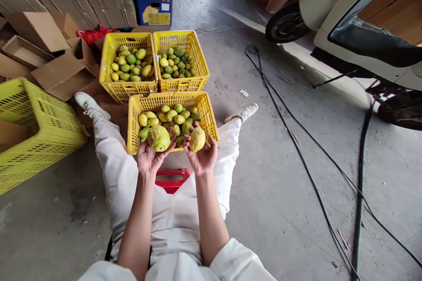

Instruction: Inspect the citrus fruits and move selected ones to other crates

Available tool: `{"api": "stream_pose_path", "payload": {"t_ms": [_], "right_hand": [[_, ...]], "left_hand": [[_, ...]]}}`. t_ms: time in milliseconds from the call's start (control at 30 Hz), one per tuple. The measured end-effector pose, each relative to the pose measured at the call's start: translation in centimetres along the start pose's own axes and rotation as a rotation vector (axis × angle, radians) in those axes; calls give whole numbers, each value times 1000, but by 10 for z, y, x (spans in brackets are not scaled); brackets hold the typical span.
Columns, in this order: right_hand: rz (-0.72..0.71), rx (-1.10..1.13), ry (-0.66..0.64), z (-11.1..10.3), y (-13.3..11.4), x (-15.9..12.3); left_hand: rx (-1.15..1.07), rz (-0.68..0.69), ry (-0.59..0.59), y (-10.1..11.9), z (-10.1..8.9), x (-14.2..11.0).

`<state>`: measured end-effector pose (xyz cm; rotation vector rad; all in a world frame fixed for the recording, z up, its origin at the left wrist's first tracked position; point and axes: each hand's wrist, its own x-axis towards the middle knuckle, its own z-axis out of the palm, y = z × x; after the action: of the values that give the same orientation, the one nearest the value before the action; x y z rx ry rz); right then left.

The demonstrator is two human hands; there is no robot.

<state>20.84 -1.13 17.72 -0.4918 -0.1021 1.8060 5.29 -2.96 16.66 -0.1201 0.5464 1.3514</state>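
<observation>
My left hand (152,154) holds a large yellow-green lemon (158,138), palm up with the fingers round its underside. In my right hand (203,154) is a slightly smaller, yellower lemon (197,139), gripped from below. Both hands are side by side above the near edge of a yellow plastic crate (211,116) between my legs. Several green and yellow lemons (171,115) lie in that crate, partly hidden by my hands. Behind it stand a left back crate (104,59) and a right back crate (202,63), each with more lemons.
A yellow crate (49,127) with cardboard inside stands at the left. Open cardboard boxes (59,70) are heaped behind it. A red stool (173,174) shows between my legs. Black cables (306,136) run across the floor at right, near a parked scooter (329,22).
</observation>
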Motion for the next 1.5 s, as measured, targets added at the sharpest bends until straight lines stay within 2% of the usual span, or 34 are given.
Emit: {"api": "stream_pose_path", "payload": {"t_ms": [133, 333, 500, 667, 1067, 1267, 1367, 1500], "right_hand": [[9, -61, 39, -4, 3, 1], [-8, -200, -83, -4, 10, 2], [-22, -315, -72, -3, 12, 2], [-24, -263, -62, -2, 9, 4], [-73, -331, -54, -2, 11, 3], [-52, -267, -45, -2, 8, 4], [-19, -222, -61, -2, 8, 4], [-42, -250, -92, -4, 9, 4]], "left_hand": [[-36, 7, 33, -2, -2, 3], [-38, -31, 85, -2, -3, 6], [-31, 22, 64, -3, 0, 4], [-48, 122, 69, -5, 2, 5], [-13, -14, 12, -4, 3, 1], [-36, 29, 27, -5, -5, 3], [-97, 33, -14, -5, -8, 5], [-106, 24, -36, -3, -6, 4]]}}
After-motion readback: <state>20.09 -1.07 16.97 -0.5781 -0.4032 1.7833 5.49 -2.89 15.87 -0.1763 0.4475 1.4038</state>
